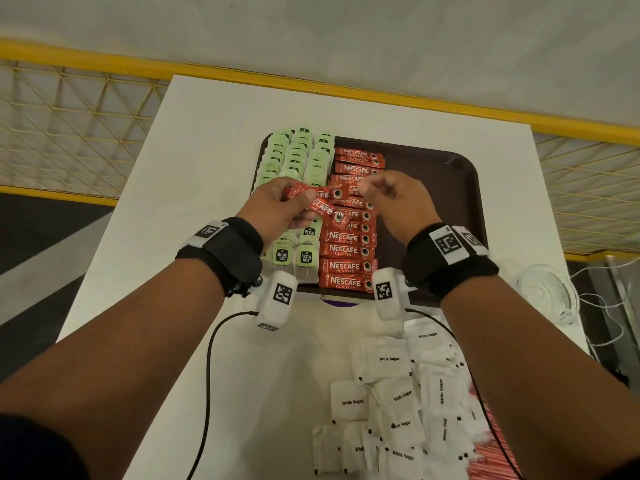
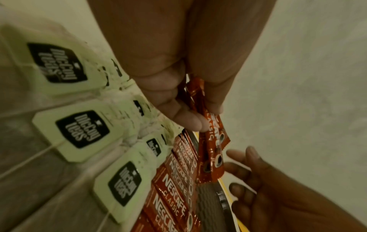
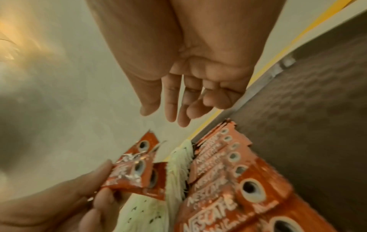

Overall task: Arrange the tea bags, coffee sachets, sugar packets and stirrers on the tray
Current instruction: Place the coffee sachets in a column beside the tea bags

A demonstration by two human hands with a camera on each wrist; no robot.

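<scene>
Above the tray's middle, at its 9 o'clock side, my left hand has a grip on a few red coffee sachets, thumb pinching them over the laid column of sachets. At 3 o'clock from them my right hand hovers released, fingers loosely bent, holding nothing. Green tea bags fill the tray's 9 o'clock strip. On the counter at 5 o'clock lie white sugar packets.
</scene>
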